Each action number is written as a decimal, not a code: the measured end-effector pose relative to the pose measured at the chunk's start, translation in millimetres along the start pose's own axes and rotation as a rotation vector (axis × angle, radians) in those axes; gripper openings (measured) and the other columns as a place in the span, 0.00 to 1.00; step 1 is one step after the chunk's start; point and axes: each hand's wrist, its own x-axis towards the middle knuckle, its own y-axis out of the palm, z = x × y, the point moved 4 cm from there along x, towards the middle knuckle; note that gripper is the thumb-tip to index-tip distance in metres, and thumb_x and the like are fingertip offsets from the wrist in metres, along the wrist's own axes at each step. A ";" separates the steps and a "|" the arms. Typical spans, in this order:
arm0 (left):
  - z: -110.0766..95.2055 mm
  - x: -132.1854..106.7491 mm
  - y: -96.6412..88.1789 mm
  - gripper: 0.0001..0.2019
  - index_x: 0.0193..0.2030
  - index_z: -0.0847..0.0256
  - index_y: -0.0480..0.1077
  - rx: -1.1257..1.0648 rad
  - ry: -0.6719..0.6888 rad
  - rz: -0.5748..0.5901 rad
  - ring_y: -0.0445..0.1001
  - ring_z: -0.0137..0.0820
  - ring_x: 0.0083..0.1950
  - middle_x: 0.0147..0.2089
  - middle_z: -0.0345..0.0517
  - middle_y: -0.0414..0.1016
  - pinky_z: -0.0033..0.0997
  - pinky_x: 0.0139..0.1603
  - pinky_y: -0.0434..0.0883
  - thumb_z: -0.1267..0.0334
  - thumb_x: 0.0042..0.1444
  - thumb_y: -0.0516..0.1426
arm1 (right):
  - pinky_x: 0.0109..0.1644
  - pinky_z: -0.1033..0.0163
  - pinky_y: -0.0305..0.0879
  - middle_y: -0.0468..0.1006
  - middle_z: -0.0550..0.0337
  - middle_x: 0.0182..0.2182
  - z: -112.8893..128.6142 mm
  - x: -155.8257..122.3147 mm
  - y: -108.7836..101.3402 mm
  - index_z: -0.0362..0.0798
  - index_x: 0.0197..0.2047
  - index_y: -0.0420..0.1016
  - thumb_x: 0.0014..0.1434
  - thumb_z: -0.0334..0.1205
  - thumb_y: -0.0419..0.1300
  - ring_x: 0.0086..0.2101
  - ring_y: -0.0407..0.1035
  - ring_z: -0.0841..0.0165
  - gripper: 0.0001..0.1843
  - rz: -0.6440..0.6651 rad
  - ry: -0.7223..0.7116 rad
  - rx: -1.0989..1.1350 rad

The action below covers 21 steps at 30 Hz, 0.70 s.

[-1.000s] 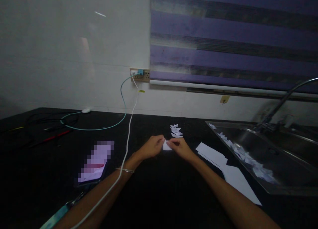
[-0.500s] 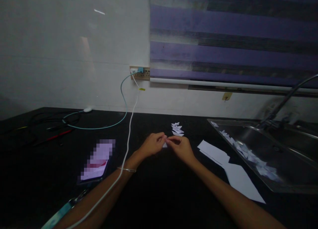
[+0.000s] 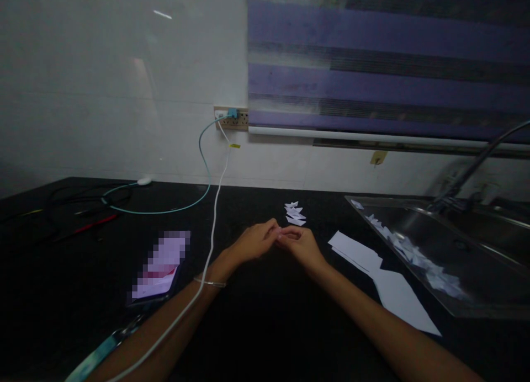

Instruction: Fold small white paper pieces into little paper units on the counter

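Although a white paper piece was showing between the fingertips one second ago, now the left hand (image 3: pixel 259 242) and the right hand (image 3: pixel 301 247) cover it (I cannot find its edge). Both grips are narrow, thumbs and fingers pinched together, presumably on this piece, over the desk (image 3: pixel 265 327). This suggests finer handling, just nearer than the boat-shaped papers (image 3: pixel 295 221); the loose sheets (image 3: pixel 356 250) lie untouched at right.

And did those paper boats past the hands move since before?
No: judged against the sink, the paper boats stay in the same spot, left of it.
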 end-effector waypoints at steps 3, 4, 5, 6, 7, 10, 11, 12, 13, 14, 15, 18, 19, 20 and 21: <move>-0.6 -0.1 0.2 0.16 0.38 0.58 0.65 -0.052 0.023 0.017 0.69 0.31 0.35 0.36 0.42 0.72 0.28 0.35 0.61 0.50 0.66 0.44 | 0.39 0.59 0.71 0.82 0.54 0.30 1.3 1.3 -1.2 0.43 0.31 0.79 0.44 0.43 0.71 0.31 0.76 0.64 0.14 0.007 -0.046 -0.049; -0.6 0.1 0.1 0.17 0.38 0.58 0.65 -0.071 0.027 0.020 0.68 0.30 0.35 0.36 0.42 0.72 0.28 0.35 0.61 0.50 0.66 0.44 | 0.38 0.59 0.70 0.82 0.54 0.30 1.4 1.9 -1.7 0.44 0.31 0.79 0.44 0.43 0.70 0.30 0.76 0.63 0.13 0.010 -0.054 -0.068; -0.3 0.3 -0.1 0.17 0.38 0.58 0.65 -0.087 0.029 0.021 0.68 0.30 0.35 0.35 0.41 0.71 0.28 0.35 0.61 0.50 0.66 0.44 | 0.37 0.59 0.70 0.81 0.54 0.29 1.6 2.3 -2.1 0.44 0.31 0.79 0.45 0.44 0.70 0.30 0.76 0.63 0.13 0.011 -0.060 -0.086; 0.0 0.7 -0.4 0.17 0.37 0.58 0.65 -0.100 0.027 0.026 0.67 0.30 0.34 0.35 0.41 0.71 0.28 0.35 0.61 0.50 0.66 0.43 | 0.37 0.60 0.70 0.81 0.55 0.28 1.9 2.5 -2.5 0.44 0.31 0.79 0.45 0.44 0.70 0.30 0.76 0.63 0.13 0.009 -0.063 -0.105; 0.4 1.0 -0.5 0.18 0.37 0.58 0.66 -0.113 0.025 0.034 0.67 0.30 0.34 0.34 0.41 0.70 0.28 0.35 0.60 0.49 0.66 0.43 | 0.36 0.60 0.70 0.81 0.55 0.28 2.6 2.4 -2.7 0.44 0.31 0.79 0.45 0.44 0.70 0.29 0.75 0.63 0.13 0.004 -0.066 -0.121; 1.2 1.6 -0.6 0.18 0.36 0.59 0.66 -0.143 0.036 0.066 0.66 0.29 0.33 0.33 0.41 0.69 0.27 0.35 0.60 0.49 0.66 0.44 | 0.33 0.61 0.69 0.81 0.54 0.26 6.8 -0.3 -2.1 0.43 0.29 0.79 0.45 0.44 0.69 0.28 0.75 0.63 0.12 -0.019 -0.075 -0.161; 1.4 1.6 -0.6 0.19 0.35 0.59 0.66 -0.145 0.042 0.076 0.66 0.29 0.33 0.32 0.40 0.68 0.27 0.35 0.60 0.49 0.66 0.44 | 0.33 0.61 0.68 0.81 0.54 0.26 8.4 -1.7 -1.7 0.43 0.28 0.79 0.45 0.43 0.69 0.28 0.74 0.63 0.11 -0.031 -0.076 -0.173; 1.7 1.4 -0.4 0.19 0.35 0.59 0.66 -0.143 0.047 0.084 0.65 0.29 0.33 0.32 0.40 0.68 0.27 0.35 0.60 0.49 0.66 0.44 | 0.32 0.61 0.68 0.81 0.53 0.25 9.8 -3.3 -1.3 0.43 0.28 0.79 0.46 0.43 0.68 0.27 0.74 0.63 0.11 -0.043 -0.074 -0.184; 2.0 1.2 0.0 0.19 0.35 0.59 0.66 -0.137 0.051 0.092 0.65 0.29 0.33 0.32 0.40 0.68 0.27 0.35 0.60 0.50 0.66 0.43 | 0.32 0.61 0.68 0.81 0.53 0.25 11.0 -4.8 -1.0 0.43 0.27 0.79 0.46 0.42 0.68 0.27 0.74 0.63 0.10 -0.055 -0.072 -0.198; 2.4 0.9 0.5 0.19 0.35 0.59 0.65 -0.128 0.054 0.101 0.65 0.29 0.33 0.32 0.40 0.67 0.27 0.35 0.59 0.50 0.67 0.43 | 0.31 0.61 0.67 0.81 0.52 0.25 12.0 -6.2 -0.8 0.43 0.27 0.79 0.46 0.42 0.68 0.27 0.74 0.63 0.10 -0.064 -0.069 -0.217; 2.6 0.6 0.9 0.19 0.35 0.59 0.65 -0.120 0.056 0.107 0.65 0.29 0.33 0.32 0.40 0.67 0.27 0.35 0.59 0.50 0.67 0.43 | 0.31 0.62 0.67 0.81 0.52 0.25 12.8 -7.4 -0.7 0.42 0.27 0.79 0.46 0.42 0.67 0.27 0.74 0.63 0.10 -0.073 -0.069 -0.239; 2.2 0.0 1.5 0.19 0.34 0.60 0.65 -0.115 0.065 0.117 0.64 0.29 0.33 0.32 0.40 0.66 0.27 0.35 0.59 0.50 0.67 0.43 | 0.29 0.62 0.65 0.80 0.52 0.25 14.7 -9.7 0.0 0.43 0.26 0.78 0.47 0.41 0.66 0.26 0.73 0.63 0.09 -0.084 -0.078 -0.303; 1.7 0.0 1.3 0.19 0.33 0.60 0.65 -0.127 0.065 0.120 0.64 0.29 0.33 0.32 0.40 0.66 0.27 0.36 0.59 0.50 0.66 0.44 | 0.29 0.62 0.65 0.80 0.53 0.24 15.4 -10.2 0.4 0.43 0.26 0.78 0.47 0.42 0.66 0.25 0.72 0.64 0.09 -0.084 -0.082 -0.315; 1.1 -0.1 1.0 0.19 0.33 0.60 0.65 -0.146 0.065 0.124 0.63 0.28 0.33 0.31 0.40 0.66 0.27 0.35 0.59 0.50 0.66 0.44 | 0.28 0.62 0.65 0.79 0.54 0.24 16.2 -10.7 1.0 0.43 0.26 0.78 0.47 0.42 0.66 0.25 0.72 0.64 0.09 -0.081 -0.087 -0.319; 0.3 -0.1 0.6 0.19 0.33 0.61 0.65 -0.172 0.066 0.129 0.63 0.28 0.33 0.31 0.40 0.65 0.27 0.35 0.60 0.50 0.66 0.44 | 0.28 0.63 0.65 0.79 0.54 0.23 17.2 -11.0 1.7 0.43 0.26 0.77 0.48 0.42 0.65 0.25 0.72 0.64 0.10 -0.073 -0.095 -0.318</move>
